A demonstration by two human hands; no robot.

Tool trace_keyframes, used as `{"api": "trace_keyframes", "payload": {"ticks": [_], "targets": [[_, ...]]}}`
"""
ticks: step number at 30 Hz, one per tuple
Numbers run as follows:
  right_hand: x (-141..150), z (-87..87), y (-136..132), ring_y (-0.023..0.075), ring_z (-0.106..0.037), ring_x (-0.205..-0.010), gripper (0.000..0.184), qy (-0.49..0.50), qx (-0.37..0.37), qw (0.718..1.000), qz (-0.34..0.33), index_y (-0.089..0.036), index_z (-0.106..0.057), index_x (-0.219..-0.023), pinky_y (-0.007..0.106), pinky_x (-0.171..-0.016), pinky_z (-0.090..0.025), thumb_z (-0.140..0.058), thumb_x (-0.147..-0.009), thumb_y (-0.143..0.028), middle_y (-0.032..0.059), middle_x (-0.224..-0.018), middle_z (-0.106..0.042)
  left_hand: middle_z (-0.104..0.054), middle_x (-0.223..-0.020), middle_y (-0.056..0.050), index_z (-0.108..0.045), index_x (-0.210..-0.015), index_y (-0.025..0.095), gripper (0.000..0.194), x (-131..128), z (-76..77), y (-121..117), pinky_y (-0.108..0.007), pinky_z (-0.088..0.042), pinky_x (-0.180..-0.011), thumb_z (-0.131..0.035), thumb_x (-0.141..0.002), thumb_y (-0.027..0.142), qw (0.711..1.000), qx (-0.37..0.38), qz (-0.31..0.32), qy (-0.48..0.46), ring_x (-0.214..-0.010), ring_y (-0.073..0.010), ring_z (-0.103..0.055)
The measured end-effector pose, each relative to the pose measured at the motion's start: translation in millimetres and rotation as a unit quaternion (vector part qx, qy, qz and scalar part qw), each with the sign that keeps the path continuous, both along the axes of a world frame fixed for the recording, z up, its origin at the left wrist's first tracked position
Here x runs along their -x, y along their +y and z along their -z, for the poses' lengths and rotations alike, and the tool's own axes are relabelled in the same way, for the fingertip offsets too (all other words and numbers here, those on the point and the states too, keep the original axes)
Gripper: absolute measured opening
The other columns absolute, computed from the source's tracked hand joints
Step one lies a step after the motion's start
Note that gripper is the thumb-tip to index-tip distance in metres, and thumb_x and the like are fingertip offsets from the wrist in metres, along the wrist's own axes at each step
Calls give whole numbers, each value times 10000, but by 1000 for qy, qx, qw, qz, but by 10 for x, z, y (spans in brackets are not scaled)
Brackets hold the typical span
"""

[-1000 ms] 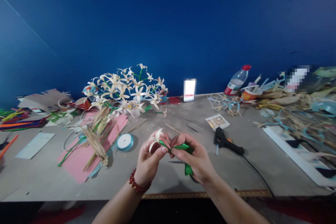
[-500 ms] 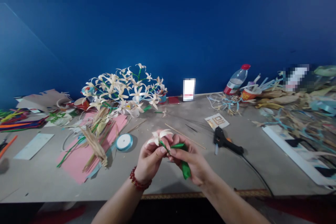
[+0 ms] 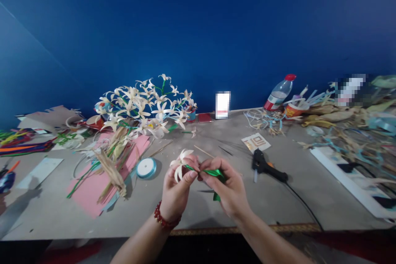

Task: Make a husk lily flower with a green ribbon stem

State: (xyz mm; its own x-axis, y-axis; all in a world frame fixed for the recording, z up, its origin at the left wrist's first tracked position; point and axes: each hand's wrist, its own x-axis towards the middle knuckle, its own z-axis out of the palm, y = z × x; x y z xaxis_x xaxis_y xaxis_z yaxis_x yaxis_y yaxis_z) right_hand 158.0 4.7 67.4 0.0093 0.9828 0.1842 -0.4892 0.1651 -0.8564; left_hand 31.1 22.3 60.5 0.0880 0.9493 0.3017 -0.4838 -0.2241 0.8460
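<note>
A plain blue wall (image 3: 198,41) is seen behind a grey tabletop (image 3: 262,210), which is strewn with craft materials. Above the tabletop, near the middle of its front edge, a white flower (image 3: 178,166) is held by the left hand (image 3: 176,192), the fingers being clamped on its green stem just below the petals. A red bead bracelet (image 3: 163,218) is worn on that wrist. A green ribbon (image 3: 213,172) is pinched by the right hand (image 3: 231,187), with thumb and fingers pressed together on it; another part of the ribbon is seen hanging beneath that hand. The fingertips of both hands are held close together, though whether the ribbon is wrapped around the stem there cannot quite be made out.

Toward the back edge, left of the middle, a large spray of white flowers (image 3: 139,105) is displayed. In front of it, pink sheets (image 3: 85,194) are laid, partly covered by dried husks (image 3: 111,173), and a blue-and-white spool (image 3: 146,168) is placed just beside them. To the right of the hands, a black glue gun (image 3: 269,169) is laid beside a square white card (image 3: 256,142). Farther right, a white power strip (image 3: 340,185) is set. Near the back edge, a red-capped bottle (image 3: 280,93) is placed beside an orange cup (image 3: 295,111).
</note>
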Motion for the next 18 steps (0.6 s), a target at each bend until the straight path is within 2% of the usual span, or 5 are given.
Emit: {"api": "trace_keyframes", "payload": {"ticks": [4,8,10,14,18], "targets": [[34,-16,-3,125,-601,-700,198,53,58,997,-27,-205,-594,-695,240,-681,-486,-784,-750,-220,-16,-766,-666,-564,-877,-36,-714,-795,197,23,-14,-26,-2,-279,-501,-759,-705,-803,216,999,15,25,-26,-823,-160,-554],[48,-44,-19,118,-589,-667,209,64,116,990,-45,-205,-597,-682,232,-639,-471,-799,-726,-234,-19,-768,-660,-551,-853,-53,-716,-744,180,80,16,-38,0,-312,-511,-785,-725,-778,252,999,25,20,-8,-898,-208,-558],[49,-55,-24,122,-591,-662,242,67,121,989,-49,-208,-576,-672,238,-633,-474,-812,-714,-243,-20,-767,-656,-562,-862,-59,-717,-732,177,107,38,-41,8,-333,-511,-804,-727,-774,276,999,18,26,7,-898,-216,-560],[38,-28,-30,139,-608,-696,234,31,72,997,-19,-215,-573,-696,270,-689,-501,-802,-734,-248,-14,-771,-652,-615,-892,-75,-721,-754,175,127,59,-13,19,-351,-502,-830,-722,-782,299,999,4,7,35,-920,-232,-579],[16,38,-49,192,-651,-850,121,-75,-31,994,73,-233,-621,-776,328,-780,-514,-735,-796,-197,26,-888,-677,-649,-921,-71,-708,-832,177,117,38,55,3,-344,-493,-859,-755,-761,258,997,6,-46,56,-940,-229,-598]]}}
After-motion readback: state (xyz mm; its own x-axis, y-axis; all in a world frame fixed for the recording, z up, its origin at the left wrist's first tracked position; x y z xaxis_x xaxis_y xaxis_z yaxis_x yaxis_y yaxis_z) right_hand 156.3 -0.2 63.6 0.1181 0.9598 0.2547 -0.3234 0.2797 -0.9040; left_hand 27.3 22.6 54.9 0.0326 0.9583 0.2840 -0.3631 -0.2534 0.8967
